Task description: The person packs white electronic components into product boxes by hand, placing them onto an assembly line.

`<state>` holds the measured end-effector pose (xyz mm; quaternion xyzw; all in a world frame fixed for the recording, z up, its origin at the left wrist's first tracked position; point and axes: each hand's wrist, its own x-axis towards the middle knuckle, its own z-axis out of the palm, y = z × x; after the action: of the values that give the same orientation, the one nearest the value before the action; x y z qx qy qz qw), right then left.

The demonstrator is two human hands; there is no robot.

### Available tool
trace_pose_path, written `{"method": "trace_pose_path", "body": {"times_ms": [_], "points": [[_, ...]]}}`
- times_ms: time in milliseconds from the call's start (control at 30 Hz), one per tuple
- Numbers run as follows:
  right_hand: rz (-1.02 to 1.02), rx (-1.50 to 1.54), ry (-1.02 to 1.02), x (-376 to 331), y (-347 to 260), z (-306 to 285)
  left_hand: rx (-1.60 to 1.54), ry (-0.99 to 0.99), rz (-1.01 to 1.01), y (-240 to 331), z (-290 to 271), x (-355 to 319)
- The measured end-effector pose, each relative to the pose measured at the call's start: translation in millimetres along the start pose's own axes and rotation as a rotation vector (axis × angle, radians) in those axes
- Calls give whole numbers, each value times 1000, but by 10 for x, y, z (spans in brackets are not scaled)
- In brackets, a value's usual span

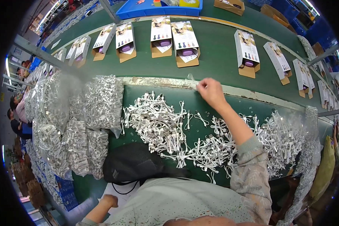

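Observation:
My right hand [211,93] is stretched forward over the worn pale rail [162,81] across the green bench. Its fingers are curled together; whether anything is between them is hidden. Just left of the fingertips, a small piece of clear plastic [190,77] stands at the rail. Under my right forearm lie loose bundled white cables [214,150], with a bigger heap of white cables [154,122] to the left. My left hand [110,201] is low at the left, beside my body and a white sheet [118,190]; its fingers are mostly hidden.
Open boxes [186,37] with purple devices and papers stand along the green belt beyond the rail. Clear bags of cables [103,98] are stacked at left. A black mesh bag [133,164] lies in front of me. A blue tray [158,10] sits at the back.

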<state>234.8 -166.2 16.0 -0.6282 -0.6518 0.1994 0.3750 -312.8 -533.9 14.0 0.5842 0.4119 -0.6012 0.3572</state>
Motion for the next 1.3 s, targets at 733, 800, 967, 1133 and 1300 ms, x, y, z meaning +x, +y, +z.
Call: {"method": "trace_pose_path", "body": {"times_ms": [733,800,967,1133,1300], "points": [[-39,-563,258,1103,484,187,-310,1097,728,1037,-3225,-801],[37,-461,319,1145,579,164,-304,1218,758,1190,-3482,-711],[173,-495,254,973,770,92,-235,1502,849,1571,-4274,-204],[14,-523,-379,210,404,-271,-8,1526,810,1847,-4752,119],[36,-398,-773,-490,256,-490,96,1466,834,2037,-4893,155]]}}
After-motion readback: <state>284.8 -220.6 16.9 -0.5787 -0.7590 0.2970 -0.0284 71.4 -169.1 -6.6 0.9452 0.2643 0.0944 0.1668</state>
